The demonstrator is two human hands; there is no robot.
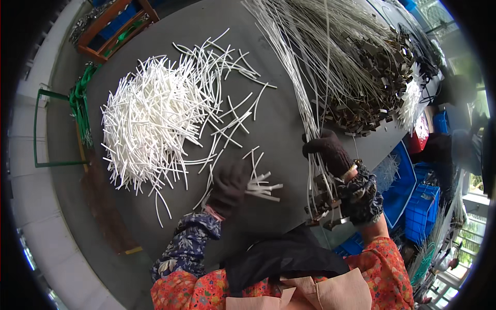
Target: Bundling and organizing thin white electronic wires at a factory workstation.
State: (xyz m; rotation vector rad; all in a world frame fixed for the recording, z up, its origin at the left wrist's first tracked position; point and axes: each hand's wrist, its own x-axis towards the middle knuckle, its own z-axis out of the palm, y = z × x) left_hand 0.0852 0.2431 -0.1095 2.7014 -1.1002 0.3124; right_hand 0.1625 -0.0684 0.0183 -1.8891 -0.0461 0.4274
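My left hand (230,187), in a dark knitted glove, is blurred by motion over the dark tabletop. Several short white tubes (266,187) stick out from its right side; they look pinched in the fingers. Beside it spreads a big loose heap of short white tubes (150,119). My right hand (330,152), gloved alike, is closed round a bundle of long pale wires (305,106). These run away to the far edge, and their near ends carry small brownish metal pieces (323,212) that hang below the hand, by the table's near edge.
A large pile of similar wires with metal ends (367,88) covers the table's far right. Blue crates (421,212) stand at the right below table height. Green straps (81,101) hang on the left, near an orange-brown rack (116,28).
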